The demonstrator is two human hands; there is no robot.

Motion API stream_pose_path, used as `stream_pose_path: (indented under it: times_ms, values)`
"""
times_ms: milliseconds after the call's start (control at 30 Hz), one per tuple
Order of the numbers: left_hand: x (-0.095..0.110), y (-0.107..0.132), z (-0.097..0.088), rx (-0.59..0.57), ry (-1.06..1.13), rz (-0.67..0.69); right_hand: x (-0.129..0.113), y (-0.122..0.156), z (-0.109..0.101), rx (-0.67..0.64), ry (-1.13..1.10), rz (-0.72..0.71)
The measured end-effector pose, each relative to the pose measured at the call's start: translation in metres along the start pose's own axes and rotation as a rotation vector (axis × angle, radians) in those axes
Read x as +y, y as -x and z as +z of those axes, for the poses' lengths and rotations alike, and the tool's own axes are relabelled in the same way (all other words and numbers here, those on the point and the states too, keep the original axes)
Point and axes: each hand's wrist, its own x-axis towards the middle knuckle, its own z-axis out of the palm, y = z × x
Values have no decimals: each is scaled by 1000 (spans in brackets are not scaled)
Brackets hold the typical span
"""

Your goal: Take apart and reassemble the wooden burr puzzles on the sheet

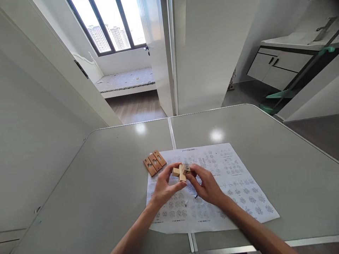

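Note:
Between my two hands, above a printed paper sheet (pixel 219 218), is a small cluster of pale wooden puzzle blocks (pixel 182 173) joined crosswise. My left hand (pixel 165 187) pinches it from the left, thumb at the near end and fingers at the far end. The fingers of my right hand (pixel 206 183) close on the block at the right side, which bears handwritten black marks. To the left, on the sheet's upper left corner, lie several flat brown wooden pieces (pixel 155 163) with cut-out slots and handwritten numbers. My fingers partly hide the cluster's ends.
The grey table (pixel 106 197) has a pale seam (pixel 171 132) down its middle and a metal edge. Beyond it are an open door (pixel 156 60), a bed (pixel 127 79) under a window, and a sink cabinet (pixel 280 65) at the right.

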Motion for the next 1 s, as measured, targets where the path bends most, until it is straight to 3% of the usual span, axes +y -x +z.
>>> stream_pose_path:
  times_ms: [333,667,1000]
  values:
    - [-2,0,-1,3,-12,32,0,-2,-1,-3,-23,9]
    - [-7,-3,2,68,20,32,8,0,4,-13,-71,177]
    - [-4,-3,1,74,20,-9,8,-1,3,-18,-13,97]
